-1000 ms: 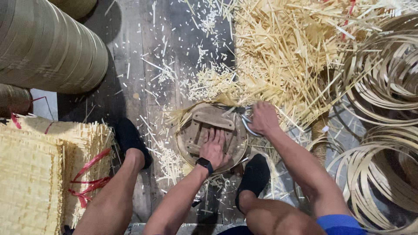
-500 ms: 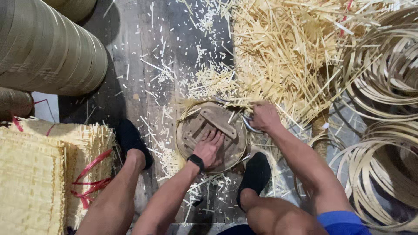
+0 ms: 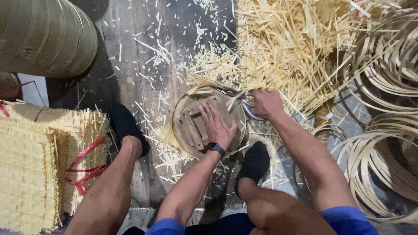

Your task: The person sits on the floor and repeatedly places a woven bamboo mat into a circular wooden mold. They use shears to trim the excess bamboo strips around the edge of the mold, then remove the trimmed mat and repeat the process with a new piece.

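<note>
Left to right: I see stacked woven mats (image 3: 26, 165) tied with red ribbon (image 3: 85, 167); my left hand (image 3: 215, 126), released and flat, presses the round wooden form (image 3: 204, 124) on the floor between my feet; my right hand (image 3: 266, 104) is clenched around metal shears (image 3: 244, 104) at its rim; bamboo hoops (image 3: 383, 152) lie rightmost.

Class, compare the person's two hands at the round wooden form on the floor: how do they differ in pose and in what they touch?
The left hand lies flat, fingers spread, pressing on top of the round wooden form. The right hand is closed in a fist at the form's rim, its grip on a metal tool that is mostly hidden. The left wrist wears a dark band; the right wrist is bare. Both hands are bare and work at the same form.
</note>
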